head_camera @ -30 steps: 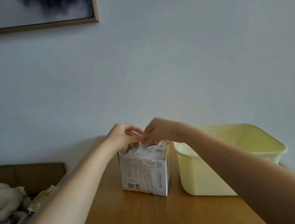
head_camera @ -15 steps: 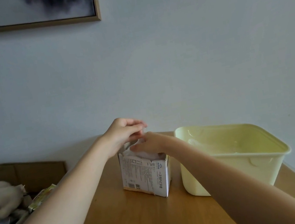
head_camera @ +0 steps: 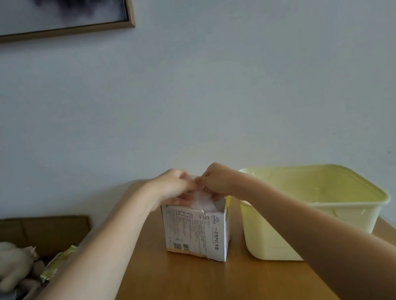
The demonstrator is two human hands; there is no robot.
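a wooden surface (head_camera: pixel 191 296) carries a pale yellow plastic tub (head_camera: pixel 265 238), partly hidden by the right forearm. a framed picture (head_camera: pixel 47 9) hangs on the wall, and a white plush toy (head_camera: pixel 5 263) lies far left. the glove box (head_camera: pixel 195 232) stands upright mid-surface, just left of the tub. it is white with printed text and its top is torn open. the left hand (head_camera: pixel 171 187) and right hand (head_camera: pixel 216 177) meet above it, fingers clamped on the clear glove (head_camera: pixel 202 200) sticking out.

yellow tub (head_camera: pixel 260 239), plush toy (head_camera: pixel 5 263), framed picture (head_camera: pixel 51 11)

Printed cardboard box (head_camera: pixel 197 232), glossy plastic tub (head_camera: pixel 316 211), smooth wooden table (head_camera: pixel 191 296)
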